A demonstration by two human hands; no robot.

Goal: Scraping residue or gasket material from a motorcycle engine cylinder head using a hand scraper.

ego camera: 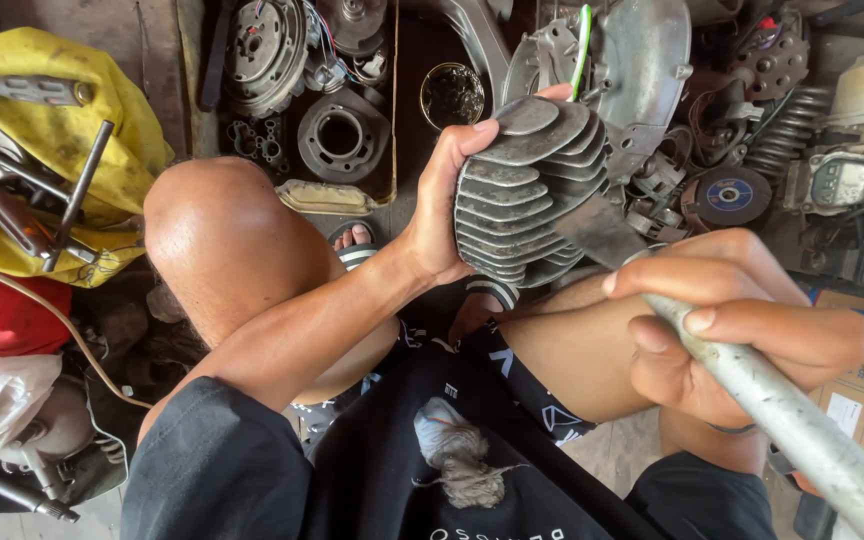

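— So, what has the left hand (439, 205) got?

— A grey finned engine cylinder (527, 190), held up above the knees. The thumb lies along its top edge and the other fingers wrap round behind it, so the hand is closed firmly on the fins.

— And the right hand (742, 320)?

— Just right of the cylinder and a little nearer the camera. Its fingers are curled tight round a grey metal rod (802, 425); the rod's flat, blade-like end rests against the cylinder's lower right side.

— What lies around that cylinder?

— Directly behind it, a grey engine casing (632, 70) with a thin green strip (582, 45) in front. To the right of the cylinder, a round disc with a blue centre (733, 194), and further right a dark coil spring (787, 135). Behind and left of the cylinder sits a small round tin of dark liquid (452, 95), then a dark ring-shaped part (342, 135) and a round flywheel-like part (264, 50).

— Anything further left?

— Well away from the cylinder on that side, a yellow cloth (62, 110) with several metal tools lying on it. Below the cylinder are the person's bare knees and black shorts, with a tuft of grey waste thread (462, 465) in the lap.
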